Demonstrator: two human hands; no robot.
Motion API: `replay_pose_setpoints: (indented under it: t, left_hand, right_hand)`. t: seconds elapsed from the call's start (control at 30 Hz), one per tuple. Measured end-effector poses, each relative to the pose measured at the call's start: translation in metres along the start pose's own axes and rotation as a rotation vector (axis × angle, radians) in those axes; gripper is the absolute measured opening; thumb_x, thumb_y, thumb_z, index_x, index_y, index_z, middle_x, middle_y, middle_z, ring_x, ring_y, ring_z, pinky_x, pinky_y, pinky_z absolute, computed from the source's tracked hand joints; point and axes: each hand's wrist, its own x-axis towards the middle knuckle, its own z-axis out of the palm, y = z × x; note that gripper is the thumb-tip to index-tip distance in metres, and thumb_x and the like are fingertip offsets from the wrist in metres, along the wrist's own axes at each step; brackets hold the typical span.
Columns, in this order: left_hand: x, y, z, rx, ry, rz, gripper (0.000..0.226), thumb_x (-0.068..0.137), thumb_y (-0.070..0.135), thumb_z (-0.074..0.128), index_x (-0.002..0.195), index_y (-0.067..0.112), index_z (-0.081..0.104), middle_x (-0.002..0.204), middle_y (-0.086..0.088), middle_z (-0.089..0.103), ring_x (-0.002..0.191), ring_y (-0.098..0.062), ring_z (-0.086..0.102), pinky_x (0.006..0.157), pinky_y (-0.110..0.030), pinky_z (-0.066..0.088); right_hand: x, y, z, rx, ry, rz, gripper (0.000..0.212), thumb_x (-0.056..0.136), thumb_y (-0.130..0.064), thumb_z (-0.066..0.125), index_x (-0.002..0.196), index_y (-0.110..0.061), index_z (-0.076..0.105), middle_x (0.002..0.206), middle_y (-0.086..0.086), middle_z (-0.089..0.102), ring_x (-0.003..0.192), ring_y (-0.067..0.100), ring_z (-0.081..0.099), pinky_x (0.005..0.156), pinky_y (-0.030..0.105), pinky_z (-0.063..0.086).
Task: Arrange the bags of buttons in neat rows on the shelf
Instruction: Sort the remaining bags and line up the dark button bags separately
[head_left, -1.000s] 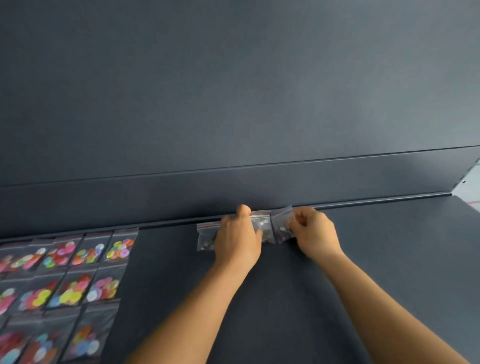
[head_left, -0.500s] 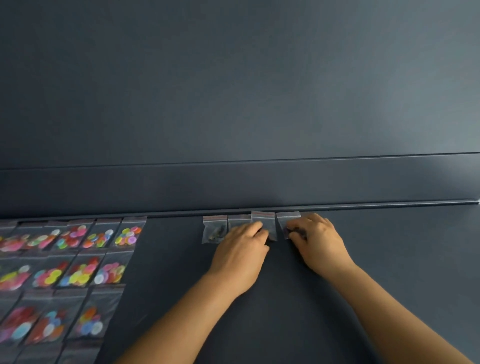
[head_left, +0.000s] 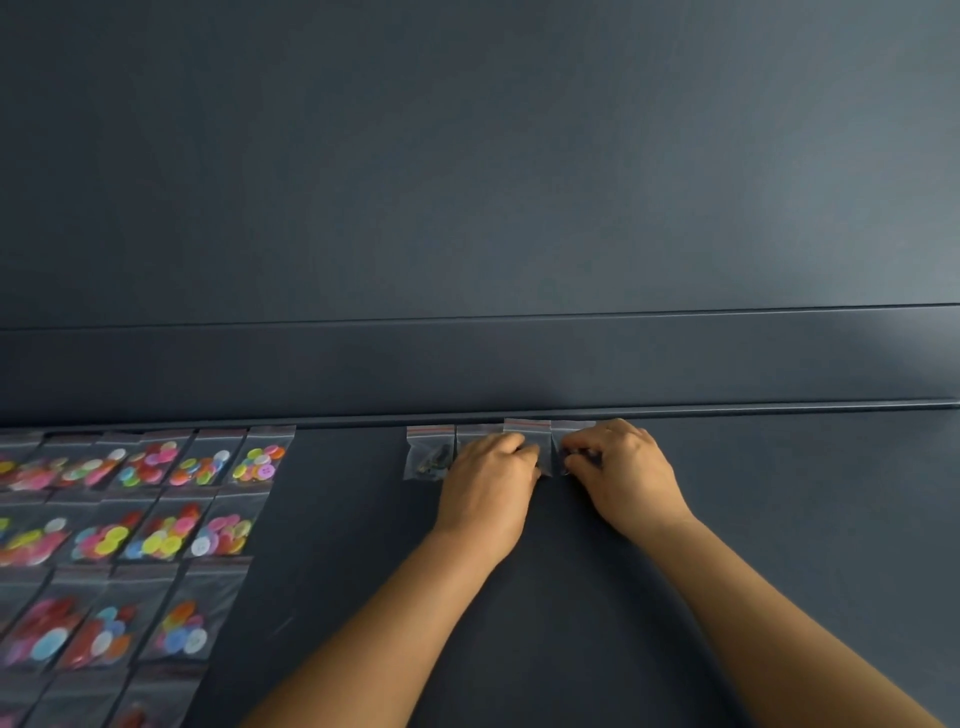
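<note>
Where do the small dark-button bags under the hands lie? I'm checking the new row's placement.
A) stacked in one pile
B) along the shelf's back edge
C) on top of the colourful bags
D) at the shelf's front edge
B: the dark-button bags sit side by side against the shelf's back edge, apart from the colourful bags.
</note>
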Motion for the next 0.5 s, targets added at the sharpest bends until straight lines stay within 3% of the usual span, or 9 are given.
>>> replay_pose_setpoints:
  t: [0.17, 0.37, 0.5]
  left_hand:
    - [0.000, 0.004, 0.001, 0.028, -0.028, -0.038, 0.020, 0.058, 0.023, 0.088, 0.072, 0.015, 0.075, 0.073, 0.003, 0.069, 0.069, -0.020, 0.066, 0.057, -0.027, 0.054]
    - [-0.003, 0.006, -0.001, 0.036, -0.017, -0.036, 0.020, 0.064, 0.022, 0.084, 0.079, 0.012, 0.074, 0.079, -0.001, 0.069, 0.076, -0.023, 0.066, 0.064, -0.030, 0.055]
    - [-0.014, 0.003, -0.019, 0.041, -0.004, -0.030, 0.032, 0.062, 0.031, 0.085, 0.088, 0.015, 0.074, 0.084, 0.003, 0.071, 0.081, -0.017, 0.068, 0.071, -0.026, 0.055]
  right_hand:
    - [0.000, -0.001, 0.000, -0.011, -0.022, -0.006, 0.014, 0.088, -0.020, 0.057, 0.092, -0.022, 0.070, 0.102, 0.001, 0.062, 0.102, 0.023, 0.051, 0.080, 0.025, 0.038]
    - [-0.003, -0.006, -0.006, -0.046, -0.034, -0.030, 0.015, 0.090, -0.022, 0.057, 0.097, -0.017, 0.070, 0.105, 0.004, 0.060, 0.105, 0.024, 0.049, 0.081, 0.020, 0.030]
    - [-0.008, -0.017, -0.008, -0.060, -0.016, -0.063, 0.012, 0.088, -0.023, 0.058, 0.092, -0.015, 0.067, 0.101, 0.004, 0.060, 0.103, 0.028, 0.051, 0.077, 0.026, 0.036]
